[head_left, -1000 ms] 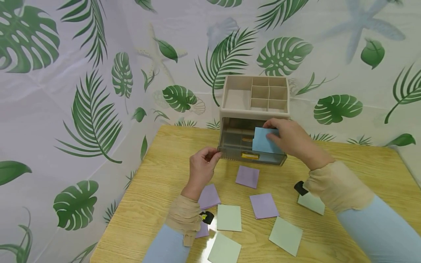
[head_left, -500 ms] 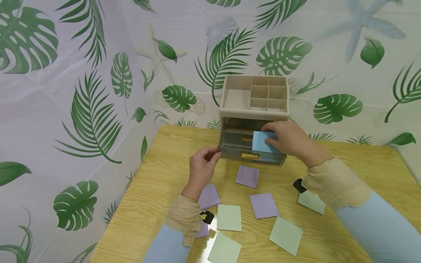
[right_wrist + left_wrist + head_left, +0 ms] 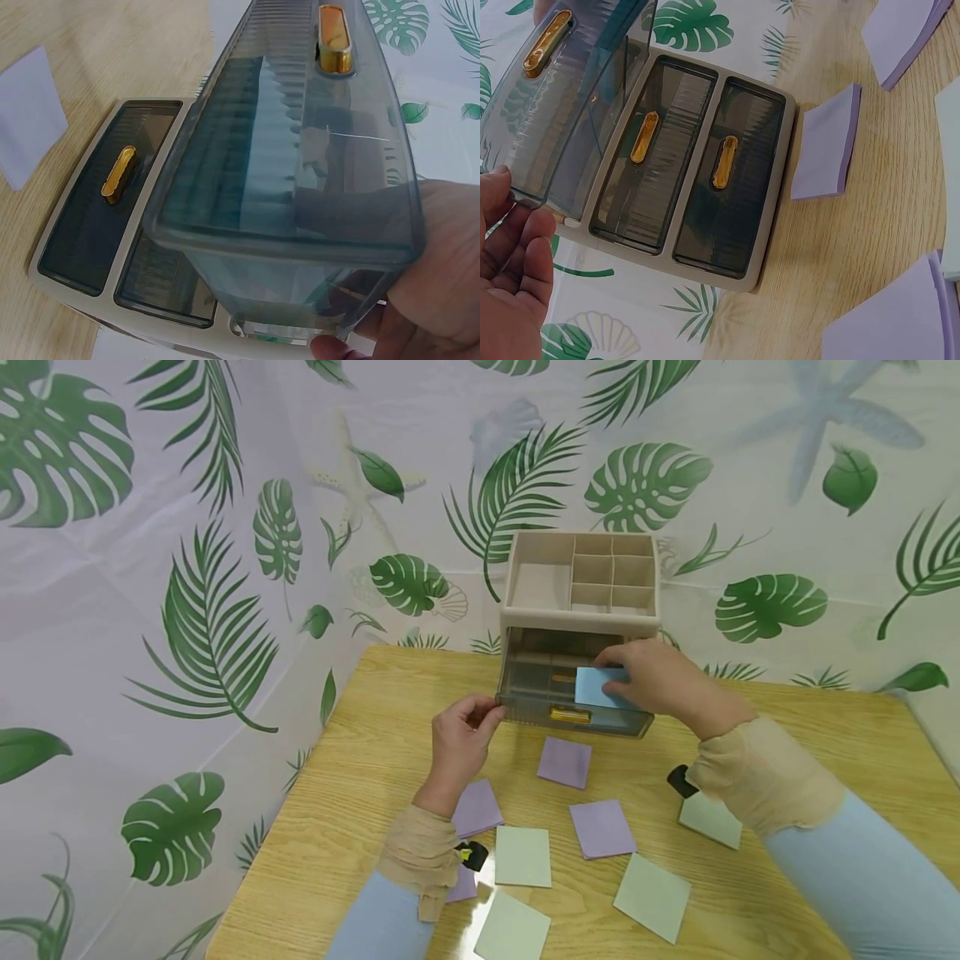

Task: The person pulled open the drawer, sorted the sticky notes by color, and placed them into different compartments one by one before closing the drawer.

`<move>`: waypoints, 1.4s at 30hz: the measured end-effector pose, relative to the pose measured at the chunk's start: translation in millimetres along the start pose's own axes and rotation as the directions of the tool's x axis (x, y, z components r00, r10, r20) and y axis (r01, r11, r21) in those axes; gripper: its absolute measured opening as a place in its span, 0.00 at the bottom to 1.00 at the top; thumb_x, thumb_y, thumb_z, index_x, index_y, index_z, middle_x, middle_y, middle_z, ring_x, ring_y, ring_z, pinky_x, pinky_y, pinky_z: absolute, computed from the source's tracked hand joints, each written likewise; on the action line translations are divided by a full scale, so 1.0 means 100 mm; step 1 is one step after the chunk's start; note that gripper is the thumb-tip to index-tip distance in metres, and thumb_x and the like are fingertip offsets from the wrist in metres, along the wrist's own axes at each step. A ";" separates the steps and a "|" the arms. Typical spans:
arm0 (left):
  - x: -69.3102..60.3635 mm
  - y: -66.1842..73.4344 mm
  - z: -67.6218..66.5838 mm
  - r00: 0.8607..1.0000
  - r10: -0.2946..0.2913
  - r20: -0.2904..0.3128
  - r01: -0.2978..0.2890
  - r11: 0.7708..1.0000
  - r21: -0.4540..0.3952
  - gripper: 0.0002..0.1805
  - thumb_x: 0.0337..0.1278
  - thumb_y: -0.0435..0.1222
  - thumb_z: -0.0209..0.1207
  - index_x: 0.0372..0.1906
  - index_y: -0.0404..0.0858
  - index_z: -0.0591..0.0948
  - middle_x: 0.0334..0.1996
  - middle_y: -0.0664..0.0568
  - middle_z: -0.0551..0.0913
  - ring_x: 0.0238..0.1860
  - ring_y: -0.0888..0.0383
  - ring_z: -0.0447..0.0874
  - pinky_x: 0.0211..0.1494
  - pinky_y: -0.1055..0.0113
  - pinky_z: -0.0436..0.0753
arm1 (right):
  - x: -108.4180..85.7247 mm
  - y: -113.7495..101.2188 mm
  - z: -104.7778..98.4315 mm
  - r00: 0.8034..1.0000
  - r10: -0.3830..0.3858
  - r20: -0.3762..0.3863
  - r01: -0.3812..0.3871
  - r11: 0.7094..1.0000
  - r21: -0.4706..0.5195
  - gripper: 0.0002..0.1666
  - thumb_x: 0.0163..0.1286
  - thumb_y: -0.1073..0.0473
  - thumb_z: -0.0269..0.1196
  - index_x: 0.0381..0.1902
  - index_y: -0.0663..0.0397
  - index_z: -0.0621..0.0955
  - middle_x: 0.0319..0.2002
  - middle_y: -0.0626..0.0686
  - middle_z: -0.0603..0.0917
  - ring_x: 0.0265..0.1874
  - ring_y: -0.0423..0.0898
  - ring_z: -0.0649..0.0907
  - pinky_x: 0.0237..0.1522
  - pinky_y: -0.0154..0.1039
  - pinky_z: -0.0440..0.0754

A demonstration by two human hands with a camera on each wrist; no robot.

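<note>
A beige desktop organizer (image 3: 581,620) stands at the table's back, its clear grey top drawer (image 3: 525,708) pulled out. My left hand (image 3: 459,743) pinches the drawer's front left corner; in the left wrist view its fingertips (image 3: 536,225) meet that corner. My right hand (image 3: 663,681) reaches into the drawer's right side and grips a light blue sticky note pad (image 3: 595,687). The pad's lower part lies behind the drawer front. In the right wrist view, blue shows through the clear drawer (image 3: 300,240), and my right hand (image 3: 442,285) is partly hidden behind its side.
Purple note pads (image 3: 565,764) and pale green note pads (image 3: 522,857) lie spread across the wooden table (image 3: 337,793) in front of the organizer. Two shut lower drawers (image 3: 731,172) show in the left wrist view. A leaf-patterned cloth (image 3: 420,485) hangs behind.
My right hand has lowered the blue sticky note pad deeper into the drawer, shifting slightly left. The left hand has stayed at the drawer corner.
</note>
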State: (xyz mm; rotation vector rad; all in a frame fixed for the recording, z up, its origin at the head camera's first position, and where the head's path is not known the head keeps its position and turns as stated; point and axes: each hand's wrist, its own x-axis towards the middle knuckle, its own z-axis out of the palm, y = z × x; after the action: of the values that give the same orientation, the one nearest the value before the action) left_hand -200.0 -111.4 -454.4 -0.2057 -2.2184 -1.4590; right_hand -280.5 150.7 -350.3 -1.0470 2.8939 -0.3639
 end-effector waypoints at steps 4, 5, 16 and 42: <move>-0.01 -0.01 0.00 1.000 -0.002 0.006 0.002 1.000 0.015 0.06 0.60 0.38 0.64 0.34 0.38 0.84 0.29 0.53 0.86 0.30 0.62 0.82 0.33 0.70 0.80 | -0.01 -0.03 -0.01 1.000 0.000 0.017 0.000 1.000 0.005 0.20 0.62 0.61 0.68 0.52 0.61 0.81 0.48 0.61 0.84 0.46 0.59 0.82 0.47 0.55 0.77; -0.01 -0.01 0.00 1.000 -0.001 0.007 0.001 1.000 0.015 0.06 0.60 0.38 0.64 0.34 0.38 0.84 0.29 0.53 0.86 0.30 0.62 0.82 0.33 0.70 0.80 | -0.01 -0.03 -0.02 1.000 0.001 0.019 -0.001 1.000 0.005 0.21 0.62 0.61 0.68 0.52 0.61 0.81 0.48 0.61 0.84 0.46 0.59 0.82 0.48 0.55 0.77; 0.00 -0.01 0.01 1.000 0.004 0.001 -0.004 1.000 0.013 0.07 0.60 0.38 0.64 0.34 0.38 0.85 0.28 0.53 0.85 0.29 0.62 0.81 0.33 0.69 0.80 | 0.02 -0.02 -0.01 0.998 0.018 0.061 -0.016 0.999 -0.030 0.22 0.62 0.60 0.69 0.53 0.61 0.81 0.48 0.60 0.84 0.46 0.58 0.82 0.46 0.54 0.78; -0.02 -0.02 0.01 1.000 0.010 0.002 -0.010 1.000 0.006 0.07 0.60 0.38 0.64 0.34 0.38 0.85 0.28 0.53 0.85 0.29 0.61 0.82 0.33 0.69 0.80 | 0.08 -0.02 -0.01 0.993 0.015 0.113 -0.010 0.999 -0.048 0.24 0.60 0.61 0.70 0.53 0.63 0.81 0.48 0.61 0.84 0.46 0.59 0.82 0.47 0.53 0.79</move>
State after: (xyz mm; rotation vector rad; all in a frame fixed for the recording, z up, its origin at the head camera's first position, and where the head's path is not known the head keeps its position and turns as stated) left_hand -199.6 -111.2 -457.1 -0.2163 -2.2198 -1.4479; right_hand -285.7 144.8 -348.5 -1.0205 2.8197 -0.2283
